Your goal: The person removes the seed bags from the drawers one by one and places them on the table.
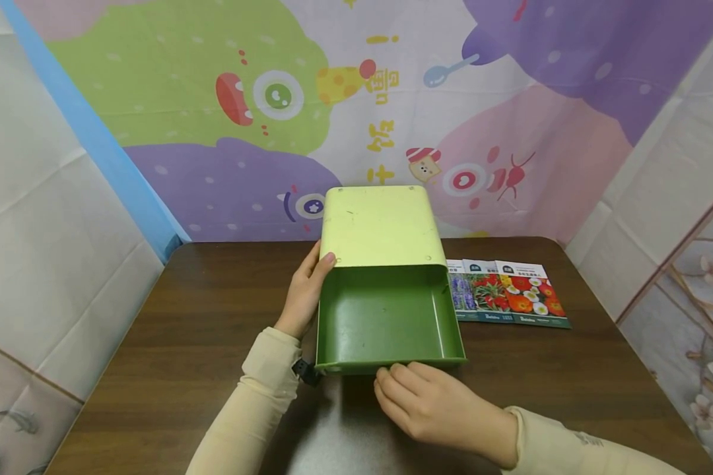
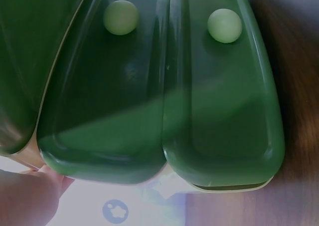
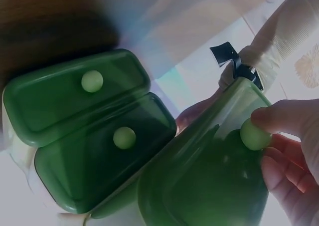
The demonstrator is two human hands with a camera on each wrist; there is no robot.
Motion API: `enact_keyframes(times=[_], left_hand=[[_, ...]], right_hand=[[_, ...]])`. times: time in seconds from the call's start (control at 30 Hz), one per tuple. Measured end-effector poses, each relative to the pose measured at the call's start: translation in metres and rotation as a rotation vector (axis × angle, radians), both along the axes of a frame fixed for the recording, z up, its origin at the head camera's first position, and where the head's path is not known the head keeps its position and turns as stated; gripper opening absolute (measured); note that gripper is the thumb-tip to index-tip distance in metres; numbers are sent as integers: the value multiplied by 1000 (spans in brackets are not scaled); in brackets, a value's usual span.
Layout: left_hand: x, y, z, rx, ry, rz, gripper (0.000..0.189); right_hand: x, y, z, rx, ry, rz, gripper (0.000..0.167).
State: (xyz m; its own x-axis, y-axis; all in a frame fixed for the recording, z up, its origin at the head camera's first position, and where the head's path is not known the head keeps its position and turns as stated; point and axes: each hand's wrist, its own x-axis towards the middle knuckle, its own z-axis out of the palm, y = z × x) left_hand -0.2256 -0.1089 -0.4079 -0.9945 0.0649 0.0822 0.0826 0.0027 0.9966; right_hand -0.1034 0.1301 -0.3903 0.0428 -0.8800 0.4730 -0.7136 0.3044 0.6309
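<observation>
A small pale-green drawer cabinet (image 1: 380,224) with green drawer fronts stands on the table. Its top drawer (image 1: 386,316) is pulled out towards me, showing its green inside. My right hand (image 1: 430,406) is at the front of this drawer; in the right wrist view its thumb and fingers pinch the round light-green knob (image 3: 255,134). My left hand (image 1: 304,293) rests against the cabinet's left side, thumb over the upper edge and fingers extended along the wall. Below, the middle drawer (image 3: 89,161) and bottom drawer (image 3: 50,104) are closed, each with a round knob.
Several overlapping seed packets (image 1: 531,297) with flower pictures lie right of the cabinet on the dark wooden table (image 1: 214,343). A cartoon-printed cloth (image 1: 226,171) hangs behind the table. A black clip-like piece (image 1: 305,373) sits at my left wrist, close to the drawer's front corner.
</observation>
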Motion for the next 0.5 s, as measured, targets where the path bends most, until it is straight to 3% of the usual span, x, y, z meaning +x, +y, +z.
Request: enact_keyframes(times=[0.5], left_hand=[[-1,0,2,-14,-8,4,65]], right_hand=[[-13,5,6,-69,-15,2,34]])
